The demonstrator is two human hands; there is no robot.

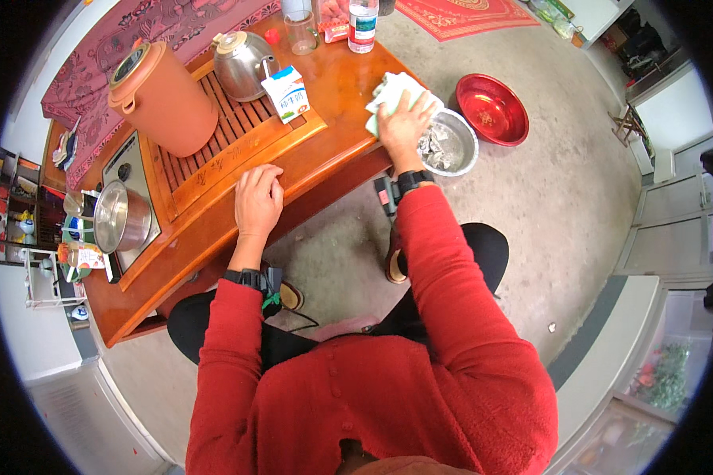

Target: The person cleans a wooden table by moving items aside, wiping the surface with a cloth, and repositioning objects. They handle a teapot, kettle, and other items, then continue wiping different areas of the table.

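My right hand (403,127) lies palm down on a pale, crumpled cloth (392,92) at the right end of the wooden tea table (338,89). Part of the cloth is hidden under the palm. Just past that table edge stands a metal basin (457,142) with crumpled scraps in it. My left hand (259,202) rests on the table's front edge, fingers loosely bent, with no object visible in it. Nearest to it are the slatted tea tray (237,155) and a milk carton (286,98) with a straw.
An orange thermal jug (166,101) and a steel kettle (237,65) stand on the tray. A steel pot (125,217) sits at the left. A glass mug (301,35) and a plastic bottle (363,27) stand at the back. A red basin (492,110) is on the floor.
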